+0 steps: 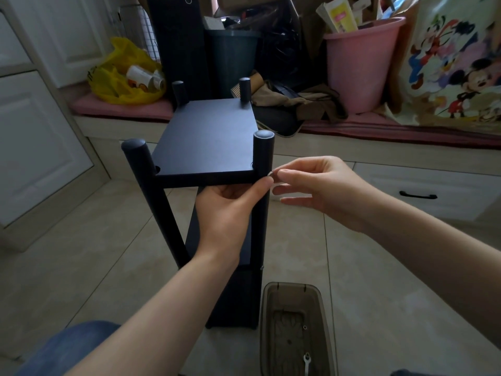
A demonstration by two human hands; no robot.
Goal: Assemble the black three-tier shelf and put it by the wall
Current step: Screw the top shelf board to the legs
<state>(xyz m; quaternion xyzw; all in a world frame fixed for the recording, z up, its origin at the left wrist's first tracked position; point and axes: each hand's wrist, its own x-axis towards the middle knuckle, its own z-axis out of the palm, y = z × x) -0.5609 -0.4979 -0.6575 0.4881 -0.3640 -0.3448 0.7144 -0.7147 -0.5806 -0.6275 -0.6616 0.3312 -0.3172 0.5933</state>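
The black shelf [208, 137] stands upright on the tiled floor in front of me, its top board framed by four round posts. My left hand [227, 213] reaches under the front edge of the top board and holds it next to the near right post [263, 156], thumb up against that post. My right hand [311, 183] pinches a small metal screw [271, 173] between thumb and forefinger, right at the side of the same post, level with the top board. Lower boards are mostly hidden behind my left arm.
A brown translucent plastic box [295, 329] with a small wrench [307, 360] and loose hardware lies on the floor at the shelf's right foot. Behind are a low bench with a pink bucket [360, 63], a yellow bag [122, 74] and clutter. White cabinets [40, 131] stand left.
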